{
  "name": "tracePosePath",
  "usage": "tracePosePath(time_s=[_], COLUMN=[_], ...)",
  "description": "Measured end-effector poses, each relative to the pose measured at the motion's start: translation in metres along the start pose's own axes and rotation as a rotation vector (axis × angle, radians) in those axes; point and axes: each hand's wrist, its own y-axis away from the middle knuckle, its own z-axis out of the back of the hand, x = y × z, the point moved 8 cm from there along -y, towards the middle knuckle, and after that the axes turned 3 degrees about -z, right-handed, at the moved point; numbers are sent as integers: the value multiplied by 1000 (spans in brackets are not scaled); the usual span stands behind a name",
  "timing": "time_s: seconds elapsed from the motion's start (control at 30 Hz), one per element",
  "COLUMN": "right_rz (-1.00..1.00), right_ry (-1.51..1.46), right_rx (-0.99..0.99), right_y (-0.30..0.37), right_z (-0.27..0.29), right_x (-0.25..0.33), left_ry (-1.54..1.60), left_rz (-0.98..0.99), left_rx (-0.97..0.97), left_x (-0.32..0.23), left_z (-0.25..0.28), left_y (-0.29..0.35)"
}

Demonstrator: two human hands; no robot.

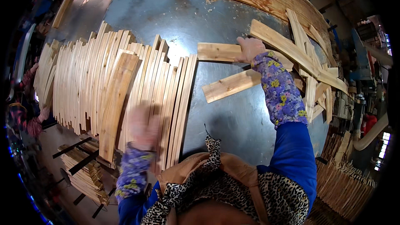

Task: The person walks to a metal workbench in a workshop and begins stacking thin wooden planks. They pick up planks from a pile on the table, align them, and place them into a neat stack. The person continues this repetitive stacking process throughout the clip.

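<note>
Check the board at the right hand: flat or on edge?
Flat: the board at the right hand shows its broad face upward.

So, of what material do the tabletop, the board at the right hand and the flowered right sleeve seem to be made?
Tabletop: probably bare metal; smooth, grey, with bright reflections.
Board at the right hand: apparently unpainted wood; light brown, visible grain.
Flowered right sleeve: likely printed cloth; it wrinkles.

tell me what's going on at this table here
A person is handling boards at a metal table. The right hand grips a short board beside a loose pile of boards. The left hand, blurred, is over the packed row of boards, where one wider board lies on top. Another person's hand shows at the far left.
</note>
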Motion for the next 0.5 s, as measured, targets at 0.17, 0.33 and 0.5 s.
tracePosePath(time_s=[0.17, 0.33, 0.5], right_rz=[-156, 102, 255], right_ry=[-370, -895, -344], right_rx=[108, -18, -33], right_y=[50, 57, 98], right_z=[30, -18, -59], right_x=[30, 77, 34], left_ry=[750, 1531, 1719], left_rz=[412, 975, 1213], left_rx=[499, 585, 634], left_x=[-151, -194, -115], left_z=[-164, -264, -251], left_y=[-12, -6, 16])
